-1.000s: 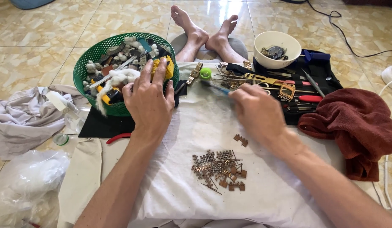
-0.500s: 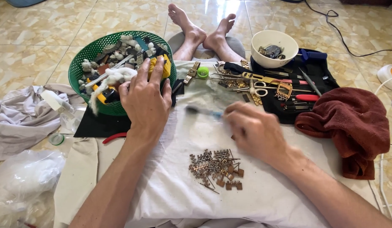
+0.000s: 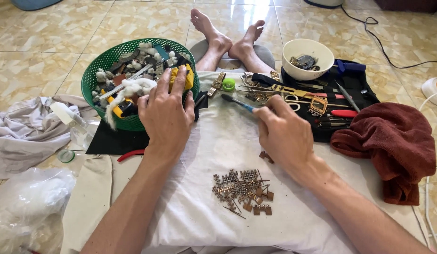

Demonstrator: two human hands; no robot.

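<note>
My left hand (image 3: pixel 165 115) rests flat on the near rim of a green plastic basket (image 3: pixel 100 66), its fingers over a yellow item among tools and cotton wads. A thin blue-handled tool (image 3: pixel 237 103) sticks out up and to the left from my right hand (image 3: pixel 284 134), which holds it above the white cloth (image 3: pixel 214 155). A small pile of brown metal links and pins (image 3: pixel 242 188) lies on the cloth below my right hand, and one loose link (image 3: pixel 265 156) sits by my right wrist.
A white bowl (image 3: pixel 317 49) with small parts stands at the back right beside a black tool roll (image 3: pixel 352 87) of scissors and drivers. A dark red towel (image 3: pixel 392 141) lies right; grey cloth (image 3: pixel 25 131) and a plastic bag (image 3: pixel 30 197) lie left. My bare feet (image 3: pixel 228 40) are beyond.
My right hand has drawn back from the tool roll toward me, bringing the blue-handled tool over the white cloth. My left hand has stayed on the basket.
</note>
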